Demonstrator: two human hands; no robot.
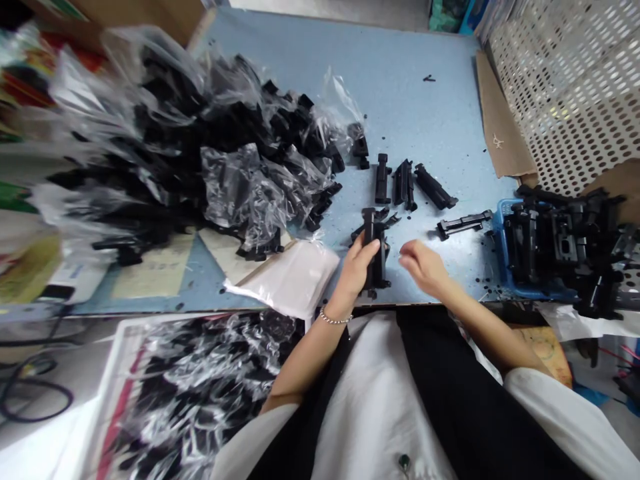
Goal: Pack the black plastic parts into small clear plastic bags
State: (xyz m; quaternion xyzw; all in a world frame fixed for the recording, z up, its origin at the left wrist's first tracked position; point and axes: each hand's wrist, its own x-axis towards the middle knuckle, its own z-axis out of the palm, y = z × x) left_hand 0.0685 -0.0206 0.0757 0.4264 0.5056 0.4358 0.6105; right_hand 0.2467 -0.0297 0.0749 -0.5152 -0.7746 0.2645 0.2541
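My left hand, with a beaded bracelet at the wrist, grips a long black plastic part near the table's front edge. More black pieces lie under and beside that part. To its right, my right hand hovers with curled fingers; whatever its fingertips hold, if anything, is too small to make out. Beyond the hands lie separate black parts, one upright in view and one slanted. Another black part rests between my right hand and the blue basket.
A blue basket heaped with black parts stands at the right. Bagged black parts pile up on the left of the blue table. Flat plastic bags lie at the front edge, above a white crate. A perforated panel borders the right.
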